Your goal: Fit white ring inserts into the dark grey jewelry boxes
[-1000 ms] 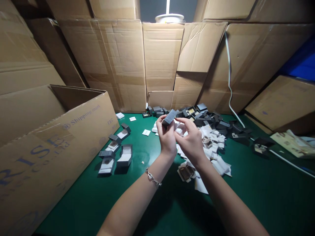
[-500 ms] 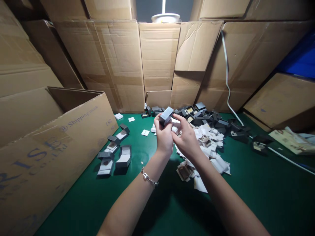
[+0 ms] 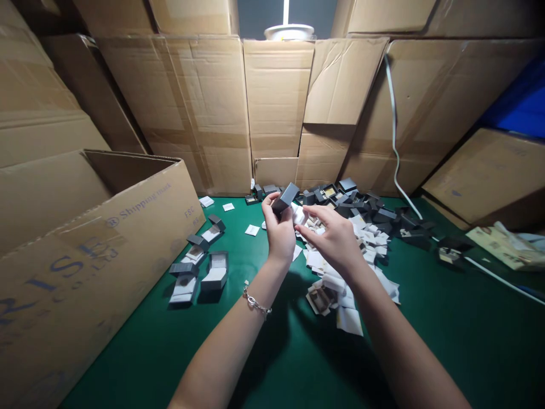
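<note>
**Q:** Fingers first. What do they have?

**A:** My left fingers point(image 3: 269, 202) are clenched on a small dark grey box point(image 3: 285, 199), which is tilted with one corner up, well above the worktop. My right fingers point(image 3: 312, 211) are curled and slightly spread at a white paper piece point(image 3: 298, 215) just beside the box. I cannot tell whether they are pinching it.

**Q:** Pose of hands and arms?

**A:** Both forearms rise from the bottom of the view and converge. My left hand point(image 3: 279, 233) is upright, its palm turned toward my right hand point(image 3: 336, 241), which reaches across from the other side, palm down. The hands are close but not touching. A silver chain bracelet point(image 3: 255, 302) circles my left wrist.

**Q:** Containers?

**A:** On the green worktop point(image 3: 430, 335), left of my hands, open grey boxes point(image 3: 215, 270) with white inserts stand in a loose cluster. Beyond my hands lies a heap of dark boxes point(image 3: 361, 211), several open. White paper scraps point(image 3: 327, 278) spread from it toward me. At far left stands an open cardboard carton point(image 3: 102, 255) printed "Shipping mark"; its contents are out of view. Cardboard sheets point(image 3: 276, 102) line the back.
</note>
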Demonstrator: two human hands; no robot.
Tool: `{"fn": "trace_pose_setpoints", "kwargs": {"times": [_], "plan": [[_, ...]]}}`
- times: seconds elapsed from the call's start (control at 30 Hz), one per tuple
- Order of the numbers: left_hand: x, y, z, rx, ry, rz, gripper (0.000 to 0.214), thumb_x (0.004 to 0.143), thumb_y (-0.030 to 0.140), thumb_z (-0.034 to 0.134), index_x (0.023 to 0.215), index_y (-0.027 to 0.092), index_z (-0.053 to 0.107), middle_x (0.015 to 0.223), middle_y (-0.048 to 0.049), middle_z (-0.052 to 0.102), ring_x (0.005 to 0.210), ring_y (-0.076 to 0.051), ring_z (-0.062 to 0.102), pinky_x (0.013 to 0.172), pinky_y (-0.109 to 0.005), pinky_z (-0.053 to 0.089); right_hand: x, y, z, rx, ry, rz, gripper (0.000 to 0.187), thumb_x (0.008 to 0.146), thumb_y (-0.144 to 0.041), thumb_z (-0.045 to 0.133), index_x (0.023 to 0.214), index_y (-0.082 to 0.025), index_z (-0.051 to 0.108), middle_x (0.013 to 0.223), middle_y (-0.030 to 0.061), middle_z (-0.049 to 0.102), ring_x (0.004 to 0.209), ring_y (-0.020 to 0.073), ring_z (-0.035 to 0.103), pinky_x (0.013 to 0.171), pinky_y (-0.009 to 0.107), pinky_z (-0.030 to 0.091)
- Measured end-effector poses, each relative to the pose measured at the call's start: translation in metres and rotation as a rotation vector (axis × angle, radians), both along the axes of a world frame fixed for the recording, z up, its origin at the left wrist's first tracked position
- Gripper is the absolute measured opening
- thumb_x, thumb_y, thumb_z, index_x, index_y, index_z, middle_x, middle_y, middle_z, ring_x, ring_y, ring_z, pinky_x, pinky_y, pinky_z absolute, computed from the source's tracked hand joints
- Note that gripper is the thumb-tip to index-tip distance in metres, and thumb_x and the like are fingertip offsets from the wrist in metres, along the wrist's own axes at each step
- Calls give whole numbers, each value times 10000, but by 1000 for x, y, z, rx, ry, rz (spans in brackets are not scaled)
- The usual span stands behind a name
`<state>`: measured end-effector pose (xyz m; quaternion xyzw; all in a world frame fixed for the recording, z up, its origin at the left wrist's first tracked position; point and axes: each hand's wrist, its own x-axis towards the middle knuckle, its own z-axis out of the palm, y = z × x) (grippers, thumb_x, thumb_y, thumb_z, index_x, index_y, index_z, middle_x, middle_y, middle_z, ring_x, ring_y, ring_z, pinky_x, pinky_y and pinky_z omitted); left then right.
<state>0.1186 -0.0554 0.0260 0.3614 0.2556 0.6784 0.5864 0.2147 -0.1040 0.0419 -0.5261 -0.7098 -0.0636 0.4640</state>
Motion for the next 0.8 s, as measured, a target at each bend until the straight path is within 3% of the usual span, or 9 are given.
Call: {"fn": "trace_pose_setpoints", "kwargs": {"times": [0.43, 0.63, 0.8], "plan": [[1, 9, -2, -53, 9, -108, 349, 779, 162, 533, 1103, 257, 443, 1087, -3, 550, 947, -75, 531, 827, -176, 438, -7, 8, -15, 216, 117, -47, 270, 787, -236, 703, 1018, -96, 704, 1023, 99, 670, 947, 183, 637, 873, 283, 507], [-13, 13, 6, -115, 179, -375, 321, 742, 157, 537, 1055, 203, 479, 949, -19, 577, 761, -90, 557, 631, -179, 449, 3, 8, -9, 17, 288, 32, 158, 748, -281, 740, 860, -169, 735, 856, 35, 646, 800, 148, 617, 737, 269, 490], [-20, 19, 5, -115, 304, -464, 349, 709, 137, 540, 1050, 190, 485, 887, -15, 579, 684, -84, 540, 565, -174, 446, 12, 11, -10, -136, 302, 115, 136, 780, -310, 702, 859, -209, 747, 881, 28, 643, 834, 148, 609, 732, 266, 476]]}}
